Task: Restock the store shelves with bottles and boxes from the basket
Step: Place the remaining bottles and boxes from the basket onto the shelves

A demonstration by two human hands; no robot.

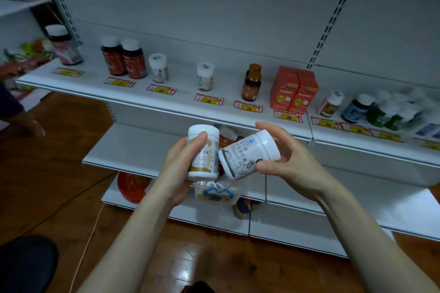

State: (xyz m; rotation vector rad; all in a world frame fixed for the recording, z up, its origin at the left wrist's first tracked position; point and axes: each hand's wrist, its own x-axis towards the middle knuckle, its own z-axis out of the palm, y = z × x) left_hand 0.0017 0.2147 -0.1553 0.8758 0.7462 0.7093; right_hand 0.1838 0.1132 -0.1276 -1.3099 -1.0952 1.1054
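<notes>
My left hand [181, 169] grips an upright white bottle with a gold label [207, 153]. A second white bottle with a grey label [245, 154] lies tilted in my right hand [283, 162], cap pointing right, thumb under it and fingers over the cap. The two bottles touch each other in front of the shelves. Just below them sits a clear plastic basket [214, 194] with blue handle clips, partly hidden by my hands. The upper shelf [147, 100] behind carries dark red bottles [123, 59], small white-capped bottles [204, 76], brown bottles [252, 83] and orange boxes [294, 89].
More bottles crowd the shelf's right end [381, 109]. Yellow-and-red price tags [208, 98] line the shelf front. A red round object [132, 187] sits on the bottom shelf at left. A cable [90, 233] runs over the wooden floor. Someone's foot [33, 126] shows at far left.
</notes>
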